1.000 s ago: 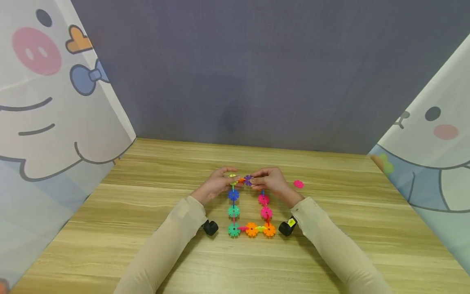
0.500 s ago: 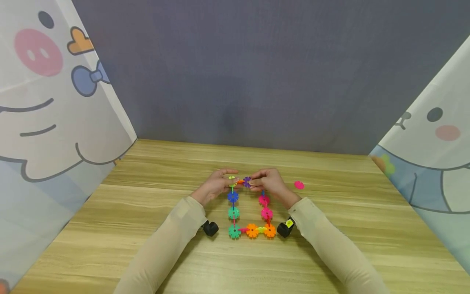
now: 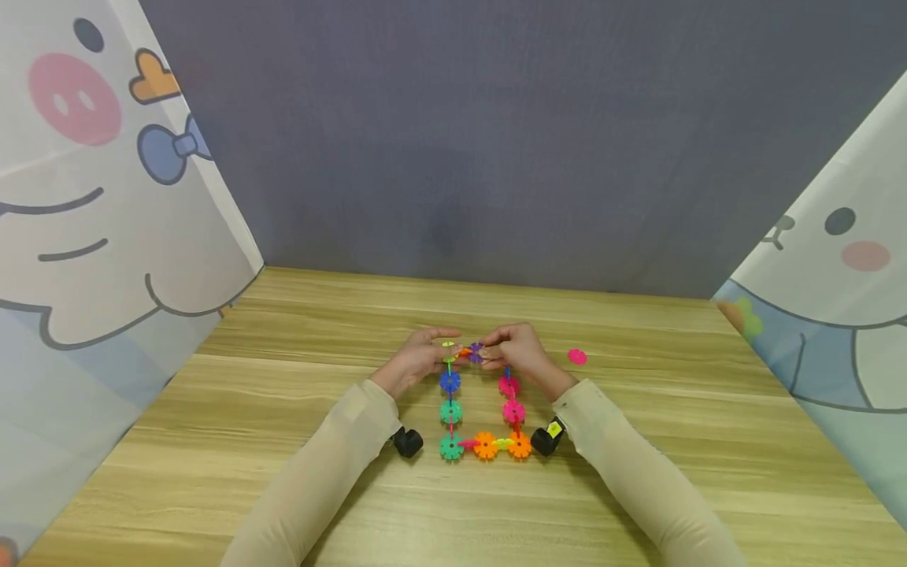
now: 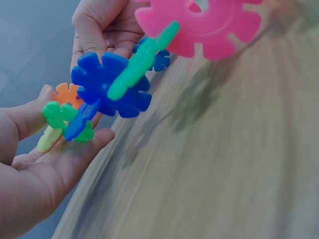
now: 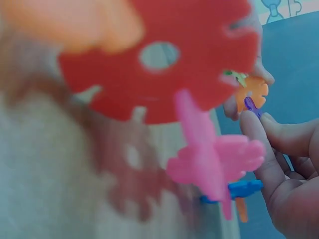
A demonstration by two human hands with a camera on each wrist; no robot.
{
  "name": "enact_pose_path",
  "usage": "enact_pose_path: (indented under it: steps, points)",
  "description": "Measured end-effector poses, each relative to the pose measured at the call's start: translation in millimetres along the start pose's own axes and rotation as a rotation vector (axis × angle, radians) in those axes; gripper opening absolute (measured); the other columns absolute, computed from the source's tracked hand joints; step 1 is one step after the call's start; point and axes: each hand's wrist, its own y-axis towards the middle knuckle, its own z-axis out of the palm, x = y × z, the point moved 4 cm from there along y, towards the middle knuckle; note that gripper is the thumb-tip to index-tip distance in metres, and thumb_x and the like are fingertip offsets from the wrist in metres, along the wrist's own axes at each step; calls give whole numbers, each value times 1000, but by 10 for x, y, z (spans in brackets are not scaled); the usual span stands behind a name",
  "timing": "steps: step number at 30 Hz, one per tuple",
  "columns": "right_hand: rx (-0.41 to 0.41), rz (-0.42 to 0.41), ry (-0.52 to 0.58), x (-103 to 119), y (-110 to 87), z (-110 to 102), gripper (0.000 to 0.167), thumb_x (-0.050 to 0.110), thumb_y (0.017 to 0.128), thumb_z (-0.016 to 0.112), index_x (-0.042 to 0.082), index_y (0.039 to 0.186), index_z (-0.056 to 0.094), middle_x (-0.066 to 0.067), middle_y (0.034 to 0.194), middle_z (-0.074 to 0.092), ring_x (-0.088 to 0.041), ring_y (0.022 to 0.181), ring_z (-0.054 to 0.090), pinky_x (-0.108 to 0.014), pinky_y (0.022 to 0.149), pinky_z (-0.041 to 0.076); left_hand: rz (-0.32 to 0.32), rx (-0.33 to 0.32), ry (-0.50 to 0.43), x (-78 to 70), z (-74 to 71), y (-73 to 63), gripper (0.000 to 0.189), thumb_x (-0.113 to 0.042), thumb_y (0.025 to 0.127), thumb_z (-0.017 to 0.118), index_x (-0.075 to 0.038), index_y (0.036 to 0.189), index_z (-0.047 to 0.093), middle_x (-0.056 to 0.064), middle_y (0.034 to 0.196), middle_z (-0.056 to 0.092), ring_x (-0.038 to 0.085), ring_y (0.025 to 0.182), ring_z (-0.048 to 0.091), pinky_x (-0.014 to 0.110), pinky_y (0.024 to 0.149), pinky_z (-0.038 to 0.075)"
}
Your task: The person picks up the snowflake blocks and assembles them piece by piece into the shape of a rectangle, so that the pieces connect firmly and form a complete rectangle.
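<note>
Slotted plastic snowflake discs are joined into a near-rectangular chain. In the head view my left hand (image 3: 421,356) pinches the yellow disc (image 3: 448,346) at the far left corner, thumb on top and fingers beneath. Joined to it, an orange disc (image 5: 253,94) stands on edge. My right hand (image 3: 516,348) pinches a purple disc (image 3: 475,352) between thumb and index finger, its edge right at the orange disc. Below my right hand the chain's right side shows a blue disc (image 5: 244,188) and pink discs (image 3: 509,385). The left side has a blue disc (image 3: 449,382) and green discs (image 3: 451,412).
A loose pink disc (image 3: 577,357) lies on the wooden table (image 3: 638,394), right of my right hand. Orange discs (image 3: 485,446) form the near side of the chain. Black wrist cameras (image 3: 407,442) hang under both wrists. A grey panel (image 3: 453,157) rises behind the table.
My right hand has shifted slightly left with the purple disc, closer to the orange disc. My left hand keeps its grip almost in place.
</note>
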Motion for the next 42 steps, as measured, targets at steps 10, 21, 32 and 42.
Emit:
enact_pose_path:
  steps: [10,21,32,42]
  points:
    - [-15,6,-90,103,16,-78,20,-7,92,65,-15,110,67,-24,100,69,-20,66,71,-37,69,60,-3,5,31,-68,20,23,41,-12,102,58,-3,142,52,19,132,58,30,109,64,45,97,50]
    - [48,-36,-112,137,28,-132,24,-3,92,67,-16,113,66,-21,95,71,-24,67,72,-36,66,60,2,68,101,-138,25,16,40,-16,101,60,-3,139,56,17,136,57,30,116,60,48,102,46]
    - [49,-86,-105,126,-22,-337,34,-5,93,65,-19,123,57,-14,93,69,-25,79,72,-41,76,60,-9,88,142,-143,-18,12,38,-19,101,61,-7,136,60,10,141,54,15,94,59,28,68,48]
    - [3,-80,-81,44,-74,-834,41,-11,91,64,-23,127,49,-8,88,66,-21,80,71,-41,77,59,-7,117,130,-105,9,6,37,-17,103,57,-7,138,59,9,141,54,14,87,57,26,65,44]
